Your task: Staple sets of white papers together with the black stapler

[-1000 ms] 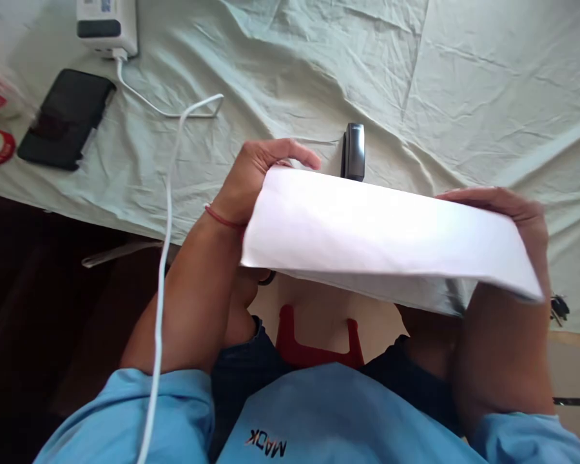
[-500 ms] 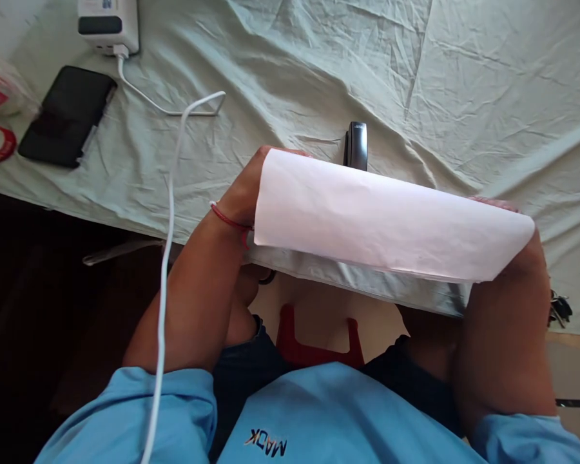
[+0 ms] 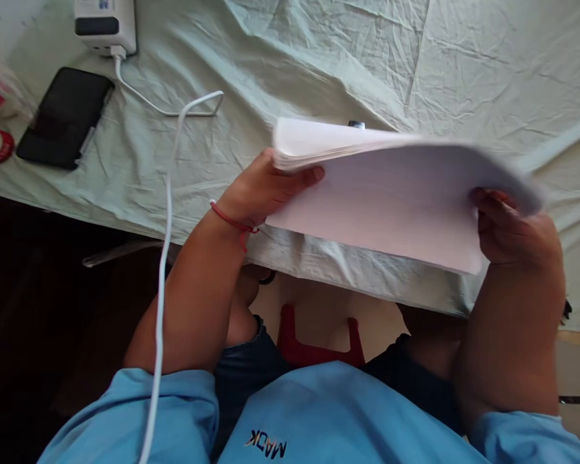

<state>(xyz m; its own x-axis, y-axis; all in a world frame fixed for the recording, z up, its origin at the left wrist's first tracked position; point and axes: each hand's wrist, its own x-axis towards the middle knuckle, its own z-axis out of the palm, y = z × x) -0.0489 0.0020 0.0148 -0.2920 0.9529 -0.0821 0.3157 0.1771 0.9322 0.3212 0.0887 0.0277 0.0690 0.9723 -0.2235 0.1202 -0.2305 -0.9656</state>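
A stack of white paper sheets (image 3: 377,200) is held up in front of me, above the table's near edge, its far part bent over. My left hand (image 3: 285,183) grips the stack's left end, thumb lying on top. At the right end my right hand (image 3: 517,222) pinches the sheets between thumb and fingers; the paper's corner there is smeared by motion. Behind the paper, only the tip of a black stapler (image 3: 356,124) shows on the cloth.
A pale green cloth (image 3: 319,51) covers the table. At the left lie a black phone (image 3: 65,117), a red tape roll (image 3: 2,148) and a white charger (image 3: 105,29). Its white cable (image 3: 167,225) hangs across my left side. A red stool (image 3: 319,351) stands below.
The stack has swung from a drooping fold that hid my hands to a flatter, tilted pose. My hands and thumbs now show. The paper covers more of the stapler.
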